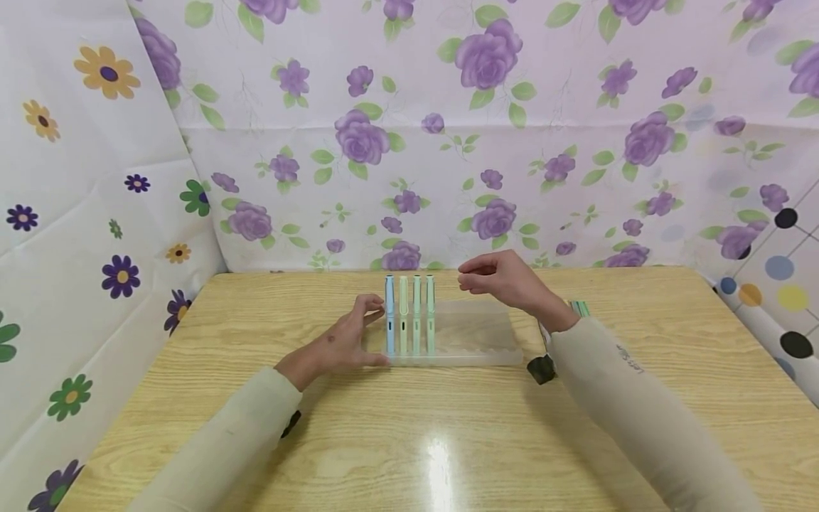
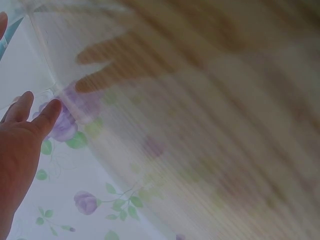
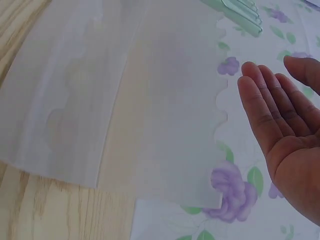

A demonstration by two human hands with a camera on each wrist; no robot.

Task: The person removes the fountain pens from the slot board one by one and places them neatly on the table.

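Observation:
A translucent plastic pen rack [image 1: 476, 323] stands mid-table in the head view. Upright at its left end are a light blue pen [image 1: 390, 313], a pale yellow pen [image 1: 404, 313] and two mint green pens [image 1: 424, 316]. My left hand [image 1: 348, 338] holds the rack's left end, thumb at the front base and fingers farther back; two fingertips [image 2: 52, 107] meet its edge in the left wrist view. Raised above the rack, right of the pens, my right hand [image 1: 495, 277] holds nothing. The right wrist view shows its palm [image 3: 295, 145] beside the scalloped slots, fingers extended.
Green striped items [image 1: 579, 308] lie on the wooden table [image 1: 416, 434] to the right, partly hidden behind my right forearm. A black wrist device [image 1: 542, 370] hangs under the right sleeve. Flowered cloth [image 1: 397, 163] rises behind the table, with another patterned cloth [image 1: 83, 235] at left.

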